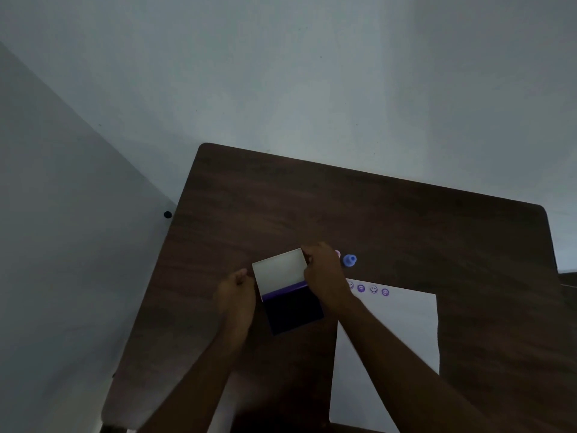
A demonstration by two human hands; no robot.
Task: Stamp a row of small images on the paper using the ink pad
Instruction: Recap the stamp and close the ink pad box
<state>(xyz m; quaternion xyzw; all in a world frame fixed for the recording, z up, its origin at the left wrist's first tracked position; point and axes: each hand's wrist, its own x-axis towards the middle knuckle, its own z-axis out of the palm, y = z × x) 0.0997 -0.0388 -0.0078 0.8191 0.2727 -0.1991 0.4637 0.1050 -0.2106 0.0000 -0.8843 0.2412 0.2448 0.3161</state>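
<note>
Grey walls stand behind my brown desk point(406, 220). My white paper point(399, 339) lies on the right, with a row of purple faces point(373, 289) along its far edge. My ink pad point(292, 303) sits left of the paper, its lid point(278, 270) up. My left hand point(238, 296) holds the pad's left side, and my right hand point(323, 278) grips the lid's right edge. If I tip it, ink could smear my arm or the paper. A small blue stamp point(349, 260) stands far, and could roll.
</note>
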